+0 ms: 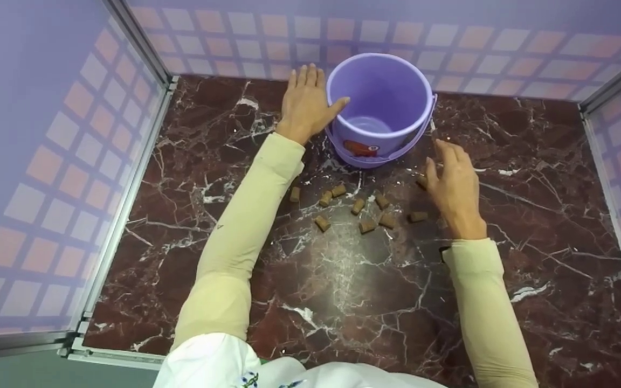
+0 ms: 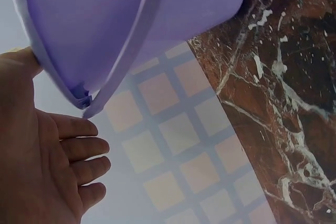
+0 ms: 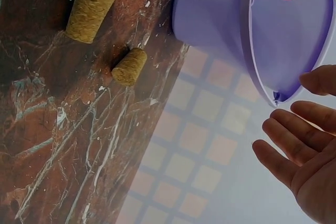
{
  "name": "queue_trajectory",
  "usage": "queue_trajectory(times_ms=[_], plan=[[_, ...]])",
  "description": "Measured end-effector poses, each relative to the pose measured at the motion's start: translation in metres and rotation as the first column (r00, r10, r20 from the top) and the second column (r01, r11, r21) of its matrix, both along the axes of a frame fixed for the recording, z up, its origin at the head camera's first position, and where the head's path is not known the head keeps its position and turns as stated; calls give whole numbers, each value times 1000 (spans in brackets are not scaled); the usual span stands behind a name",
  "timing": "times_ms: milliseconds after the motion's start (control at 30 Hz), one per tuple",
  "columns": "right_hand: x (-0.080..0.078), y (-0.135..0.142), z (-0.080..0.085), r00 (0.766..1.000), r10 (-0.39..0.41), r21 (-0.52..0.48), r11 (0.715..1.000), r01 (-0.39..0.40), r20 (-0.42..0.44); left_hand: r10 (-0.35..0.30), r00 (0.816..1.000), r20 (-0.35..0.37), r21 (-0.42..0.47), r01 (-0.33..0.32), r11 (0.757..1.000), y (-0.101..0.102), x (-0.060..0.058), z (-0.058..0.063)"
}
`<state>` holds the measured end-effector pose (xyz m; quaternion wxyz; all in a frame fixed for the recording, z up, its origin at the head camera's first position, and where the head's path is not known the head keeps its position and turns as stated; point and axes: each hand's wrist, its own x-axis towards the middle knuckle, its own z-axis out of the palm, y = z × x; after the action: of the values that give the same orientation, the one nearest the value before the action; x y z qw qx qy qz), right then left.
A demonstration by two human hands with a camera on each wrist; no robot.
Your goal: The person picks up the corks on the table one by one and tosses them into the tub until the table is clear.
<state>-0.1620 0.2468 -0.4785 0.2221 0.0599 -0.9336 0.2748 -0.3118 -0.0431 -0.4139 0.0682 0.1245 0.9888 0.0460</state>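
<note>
A purple bucket [image 1: 378,141] stands upright at the back of the table, its handle [image 2: 137,40] lowered against the side. My left hand [image 1: 305,102] is at the bucket's left side, thumb at the rim and the other fingers extended outside it. In the left wrist view, those fingers [image 2: 86,153] are loosely spread and wrap round nothing. To the front right of the bucket, my right hand [image 1: 455,186] hovers with relaxed fingers and holds nothing. One cork [image 1: 422,183] lies partly hidden beside it, and another cork [image 1: 418,216] lies nearby.
Several more corks [image 1: 358,206] lie scattered on the dark marbled tabletop [image 1: 343,302] in front of the bucket. Checkered panels [image 1: 240,46] wall off the back and sides, with a metal frame [image 1: 127,194] along the left edge.
</note>
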Motion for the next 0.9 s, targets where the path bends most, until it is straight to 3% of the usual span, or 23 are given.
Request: queue_trajectory(times_ms=[567, 900], plan=[[0, 10, -18, 999, 41, -59, 997, -43, -27, -44, 999, -25, 10, 44, 999, 12, -4, -14], [3, 16, -25, 997, 62, -74, 995, -65, -40, -34, 999, 12, 110, 33, 993, 10, -4, -22]])
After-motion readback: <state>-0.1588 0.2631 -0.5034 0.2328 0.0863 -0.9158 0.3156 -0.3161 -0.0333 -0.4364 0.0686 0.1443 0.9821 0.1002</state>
